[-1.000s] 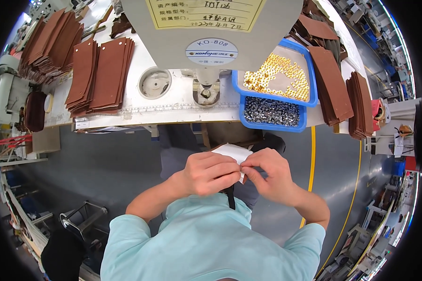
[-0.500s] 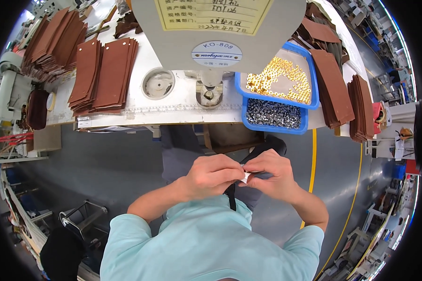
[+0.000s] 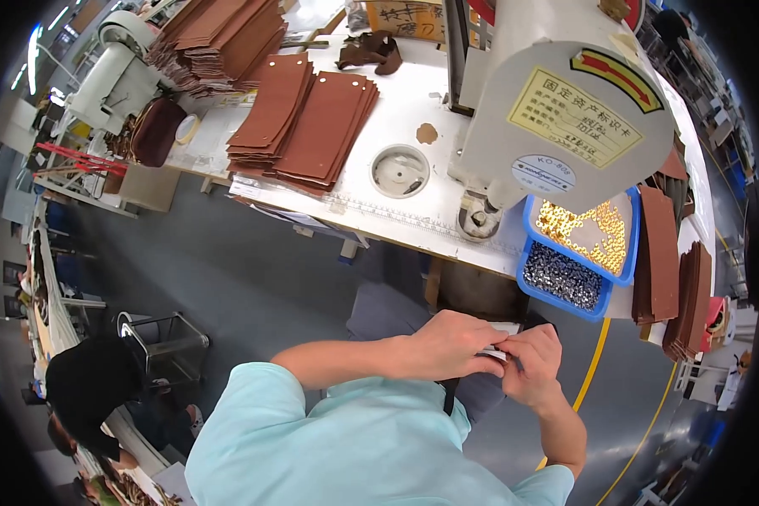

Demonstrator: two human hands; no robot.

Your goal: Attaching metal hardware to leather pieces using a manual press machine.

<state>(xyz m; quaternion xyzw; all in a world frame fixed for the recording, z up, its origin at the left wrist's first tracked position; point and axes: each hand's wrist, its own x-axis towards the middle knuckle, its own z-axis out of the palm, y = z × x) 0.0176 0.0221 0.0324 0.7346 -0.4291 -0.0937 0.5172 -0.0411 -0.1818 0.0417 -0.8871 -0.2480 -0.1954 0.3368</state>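
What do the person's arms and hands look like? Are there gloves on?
The sleeves are short, plain and pale blue-green, and the forearms below are bare. No gloves: the left hand and right hand are uncovered. I see no watch or bracelet.

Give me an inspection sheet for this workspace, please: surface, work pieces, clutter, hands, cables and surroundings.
Surface: white worktable, ruler markings along its front edge; grey machine head above it.
Work pieces: thin white piece held off the table; stacked reddish-brown flat pieces; upper blue plastic tray of gold-coloured bits, overlapping the lower blue plastic tray of silvery bits.
Clutter: crumpled dark brown scrap behind the stacks.
Hands: left hand and right hand together, pinching the white piece.
Cables: nothing seen.
Surroundings: grey floor with yellow lines; another person in black at lower left.
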